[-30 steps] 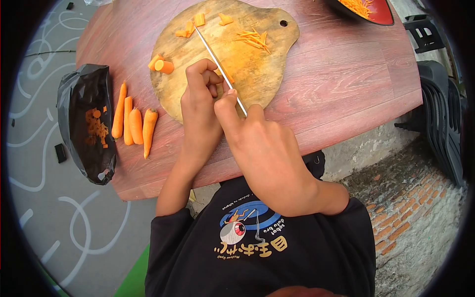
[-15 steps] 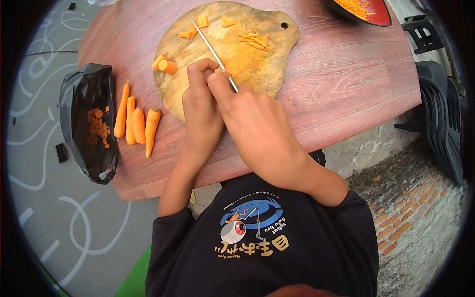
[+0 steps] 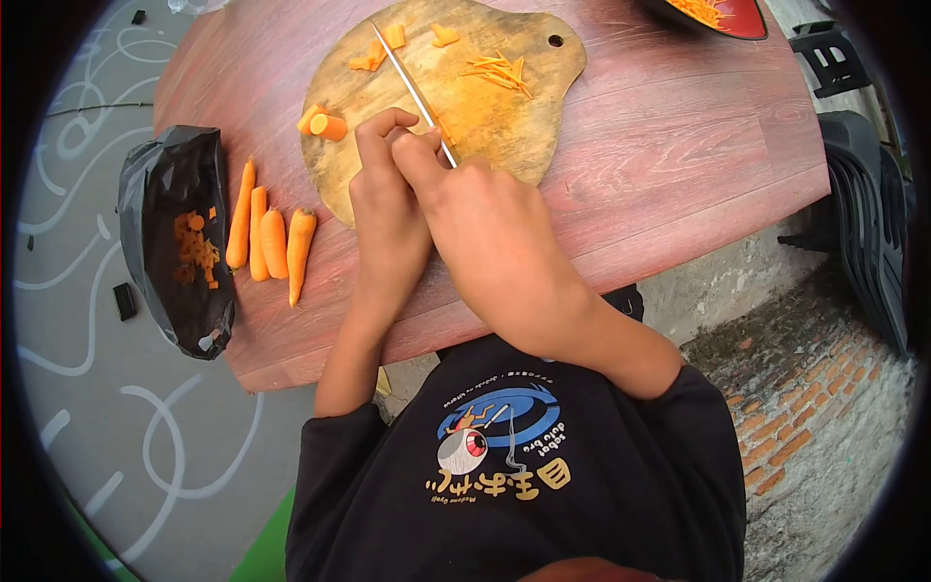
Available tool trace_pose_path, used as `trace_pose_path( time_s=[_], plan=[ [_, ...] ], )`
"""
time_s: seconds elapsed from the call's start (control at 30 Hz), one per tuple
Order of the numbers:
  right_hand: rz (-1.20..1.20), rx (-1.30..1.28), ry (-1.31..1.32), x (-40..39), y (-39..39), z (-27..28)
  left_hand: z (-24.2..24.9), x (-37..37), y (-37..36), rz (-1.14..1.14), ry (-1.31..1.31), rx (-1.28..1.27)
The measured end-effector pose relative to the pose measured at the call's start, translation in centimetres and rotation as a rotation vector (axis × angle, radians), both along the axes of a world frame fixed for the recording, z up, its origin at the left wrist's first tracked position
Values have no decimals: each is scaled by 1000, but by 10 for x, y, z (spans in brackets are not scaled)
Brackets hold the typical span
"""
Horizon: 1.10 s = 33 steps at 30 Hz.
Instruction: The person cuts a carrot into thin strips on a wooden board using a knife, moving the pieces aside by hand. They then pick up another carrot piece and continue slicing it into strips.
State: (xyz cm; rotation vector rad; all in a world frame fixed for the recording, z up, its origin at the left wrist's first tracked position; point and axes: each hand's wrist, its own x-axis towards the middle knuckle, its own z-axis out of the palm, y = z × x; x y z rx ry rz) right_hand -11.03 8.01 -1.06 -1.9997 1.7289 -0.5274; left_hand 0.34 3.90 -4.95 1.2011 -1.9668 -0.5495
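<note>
My right hand [image 3: 490, 218] is wrapped round the handle end of a knife [image 3: 412, 89], whose blade slants up and left over the round wooden board [image 3: 339, 184]. Against the blade, my left hand [image 3: 388, 165] has its fingers curled; a sliver of orange carrot shows beside the blade near them, but what the fingertips press on is hidden. Thin carrot strips [image 3: 498, 72] lie on the board to the right of the blade. Carrot offcuts [image 3: 369, 58] are near its tip, and short carrot chunks [image 3: 328, 126] rest at the board's left edge.
Several whole peeled carrots [image 3: 272, 244] lie on the table [image 3: 679, 126] left of my arms. Beside them, a black plastic bag [image 3: 160, 213] holds orange scraps. A red and black bowl [image 3: 745, 19] of carrot shreds stands at the top right. Dark stacked chairs [image 3: 858, 213] are beyond the table.
Both hands have shifted slightly up and left relative to the board. More of an orange piece now shows beside the blade. The view has moved a little.
</note>
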Motion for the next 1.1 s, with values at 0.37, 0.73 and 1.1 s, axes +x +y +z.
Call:
trace_pose_path(
  time_s=[0.37,0.73,1.1],
  plan=[
    [8,-5,45,-2,15,11,8,1,3,4,11,126],
    [10,-96,-23,-1,5,-3,4,2,-2,5,26,109],
    [-33,-47,-76,-2,16,8,12,4,1,-7,-16,100]
  ],
)
